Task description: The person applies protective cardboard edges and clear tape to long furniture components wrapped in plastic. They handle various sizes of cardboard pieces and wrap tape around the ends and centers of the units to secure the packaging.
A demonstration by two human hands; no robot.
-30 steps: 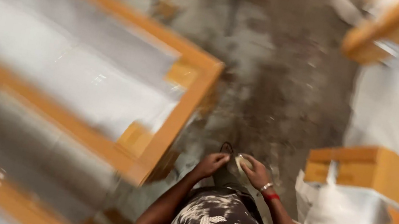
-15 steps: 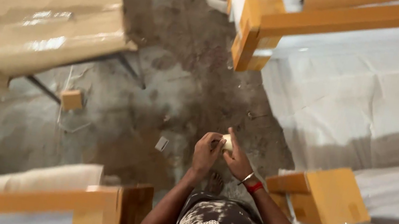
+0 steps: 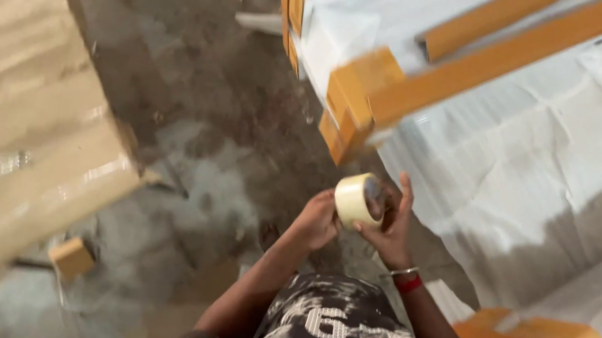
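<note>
A large flat pack [image 3: 5,117] wrapped in brown paper and glossy film is seen at 9 o'clock, on rough grey concrete floor [image 3: 194,117]. Both forearms are raised in front of the torso. Left hand [image 3: 316,221] is curled, fingertips against the tape roll [image 3: 355,198]. Right hand [image 3: 388,227] is cupped around the roll from the 3 o'clock side, index finger extended up. Roll is a pale, smooth ring, core axis pointing roughly to 10 o'clock. Film-wrapped panels with orange cardboard corners [image 3: 363,97] lie at 1 o'clock.
</note>
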